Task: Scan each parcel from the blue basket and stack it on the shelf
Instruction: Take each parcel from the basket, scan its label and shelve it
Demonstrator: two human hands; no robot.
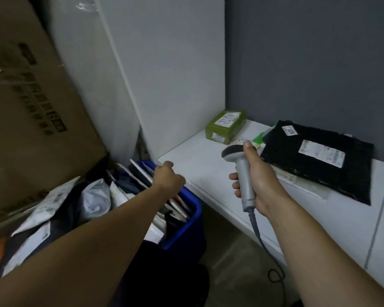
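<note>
The blue basket (194, 214) stands on the floor beside the white shelf (200, 167), packed with upright flat parcels (140, 173). My left hand (167, 178) hovers over those parcels with its fingers curled downward; its back hides whether it holds one. My right hand (256, 180) grips a grey handheld scanner (242, 171) above the shelf's front edge, head pointing left. On the shelf lie a green boxed parcel (225, 126) at the back and a black bagged parcel (319, 160) with white labels, on top of other flat parcels.
A large cardboard box (31, 103) leans at the left. Below it is a pile of white and grey mail bags (53, 209). The scanner's cable (259, 238) hangs down to the floor. A white panel (175, 74) and a grey wall (308, 63) close off the shelf.
</note>
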